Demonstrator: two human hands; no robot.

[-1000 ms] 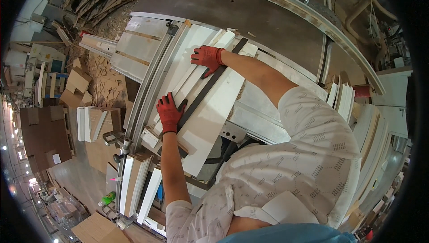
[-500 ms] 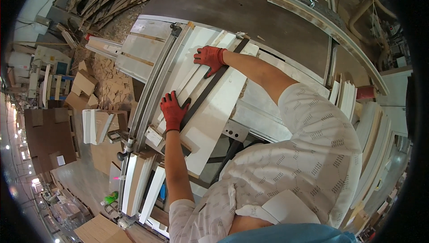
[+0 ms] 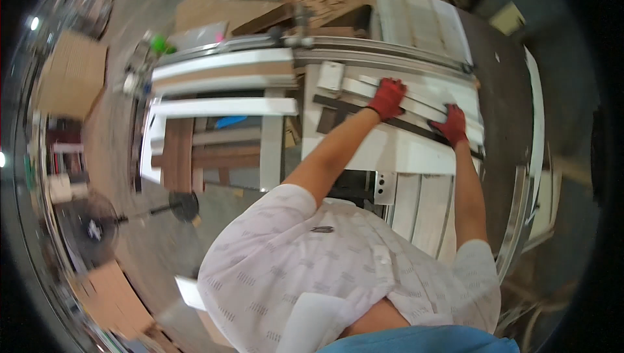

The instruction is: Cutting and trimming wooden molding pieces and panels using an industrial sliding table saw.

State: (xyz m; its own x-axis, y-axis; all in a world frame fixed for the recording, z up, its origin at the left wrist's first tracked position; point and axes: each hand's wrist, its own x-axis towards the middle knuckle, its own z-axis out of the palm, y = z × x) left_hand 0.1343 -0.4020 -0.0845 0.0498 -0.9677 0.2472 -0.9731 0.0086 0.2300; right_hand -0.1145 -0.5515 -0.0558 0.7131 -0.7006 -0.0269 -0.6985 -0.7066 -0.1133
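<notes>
Long narrow white strips (image 3: 423, 101) lie side by side on a wide white board (image 3: 364, 147). My left hand (image 3: 388, 98), in a red glove with dark fingertips, is closed over them near their left end. Farther right, my right hand (image 3: 454, 126) wears the same kind of glove. Its thumb is on the near side and its fingers reach over the strips. A dark strip (image 3: 416, 126) runs along their near side, passing close under both hands. A small white block (image 3: 331, 75) sits by the strips' left end. Blur hides the exact finger contact.
A metal rail (image 3: 390, 51) runs along the far side of the board. White-edged boards (image 3: 221, 70) are stacked to the left, beyond a rack with brown panels (image 3: 177, 151). A standing fan (image 3: 94, 228) is at far left. A dark tabletop (image 3: 499, 93) lies to the right.
My view has swung round, so the strips now run more left to right and the stacked boards and fan show at left. Both hands are still at the strips.
</notes>
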